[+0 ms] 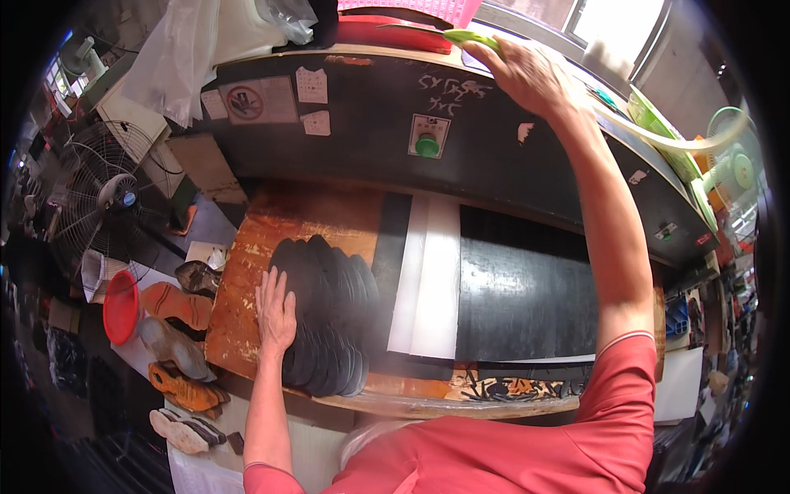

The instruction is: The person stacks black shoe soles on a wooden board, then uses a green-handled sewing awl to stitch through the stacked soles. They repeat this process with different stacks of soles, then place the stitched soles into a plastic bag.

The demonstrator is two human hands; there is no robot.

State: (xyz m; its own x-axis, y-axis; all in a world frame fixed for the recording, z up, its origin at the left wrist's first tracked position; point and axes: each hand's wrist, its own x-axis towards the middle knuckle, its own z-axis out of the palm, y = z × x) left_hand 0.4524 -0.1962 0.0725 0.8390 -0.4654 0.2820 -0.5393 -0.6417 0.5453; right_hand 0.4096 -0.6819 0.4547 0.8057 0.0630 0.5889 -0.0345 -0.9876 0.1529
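Observation:
My right hand [531, 74] reaches up over the black machine beam, closed on the green handle of a knife [471, 37]. Its thin blade points left above the ledge, in front of a red container [395, 34]. On the wooden board below, my left hand [276, 311] lies with its fingers stretched out against the left side of several rows of black sole-shaped pieces [329, 284]. These pieces overlap in stacks. Right of them are white strips [432, 280] and a glossy black sheet [527, 276].
A black beam [354, 156] with a green button [427, 146] spans the board's far side. Narrow black offcuts [522, 389] lie along the near edge. Beyond the board's left edge are stacked soles [177, 303], a red bowl [121, 307] and a large fan [115, 195].

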